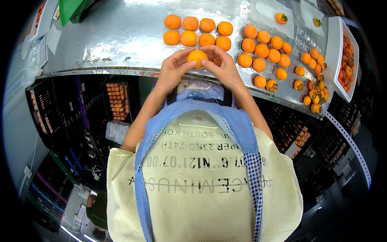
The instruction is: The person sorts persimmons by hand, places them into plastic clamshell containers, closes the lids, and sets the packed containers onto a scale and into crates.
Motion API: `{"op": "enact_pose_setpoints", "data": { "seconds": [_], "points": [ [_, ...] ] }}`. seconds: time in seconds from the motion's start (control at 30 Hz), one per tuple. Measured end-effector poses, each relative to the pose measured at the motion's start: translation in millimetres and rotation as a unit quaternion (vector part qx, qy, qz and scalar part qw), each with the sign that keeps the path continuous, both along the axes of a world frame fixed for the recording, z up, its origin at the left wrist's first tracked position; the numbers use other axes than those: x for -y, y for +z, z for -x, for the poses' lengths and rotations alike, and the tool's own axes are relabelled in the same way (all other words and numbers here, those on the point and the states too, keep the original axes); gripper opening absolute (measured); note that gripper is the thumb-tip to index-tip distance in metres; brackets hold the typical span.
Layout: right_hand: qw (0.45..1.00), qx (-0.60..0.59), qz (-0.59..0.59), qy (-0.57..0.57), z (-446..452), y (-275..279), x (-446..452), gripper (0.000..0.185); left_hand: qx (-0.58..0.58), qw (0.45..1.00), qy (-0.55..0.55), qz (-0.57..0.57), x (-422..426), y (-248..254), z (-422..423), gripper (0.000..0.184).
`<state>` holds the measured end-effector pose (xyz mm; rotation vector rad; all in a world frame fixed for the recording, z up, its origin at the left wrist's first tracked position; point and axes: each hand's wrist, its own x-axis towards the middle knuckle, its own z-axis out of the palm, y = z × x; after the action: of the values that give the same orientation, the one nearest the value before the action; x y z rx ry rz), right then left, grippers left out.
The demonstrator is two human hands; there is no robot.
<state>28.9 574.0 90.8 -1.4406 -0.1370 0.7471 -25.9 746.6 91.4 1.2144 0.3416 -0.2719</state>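
Note:
An orange persimmon [197, 57] is held between my two hands at the table's near edge. My left hand [172, 69] curls around its left side, thumb and fingertips pressed to the skin. From the other side my right hand [224, 69] grips it, thumb on the near face. Just beyond my hands, a clear plastic tray [197, 40] carries two rows of persimmons. A bit of orange shows behind my right fingers, mostly hidden. To the right, more persimmons [261, 50] sit in another clear tray.
Loose persimmons [316, 92] crowd the table's right end, some with leafy tops. Beside them stands a white crate [341, 60] of fruit. A green container [74, 11] is at the far left. Black crates [117, 101] stand below the metal table [105, 44], and another person [98, 209] is behind me.

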Motion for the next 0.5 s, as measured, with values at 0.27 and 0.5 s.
{"op": "enact_pose_setpoints", "data": {
  "seconds": [0.27, 0.5],
  "points": [
    [1.0, -0.006, -0.015, -0.015, -1.9, -0.7, -0.7, 0.039, -0.032, 0.999, 0.01, 0.011, -2.6, -1.0, 0.3, 0.042],
    [0.937, 0.315, 0.148, 0.016, 3.1, 12.0, -7.4, 0.054, -0.078, 0.993, 0.043, 0.074, -1.9, -0.1, -2.0, 0.04]
  ]
}}
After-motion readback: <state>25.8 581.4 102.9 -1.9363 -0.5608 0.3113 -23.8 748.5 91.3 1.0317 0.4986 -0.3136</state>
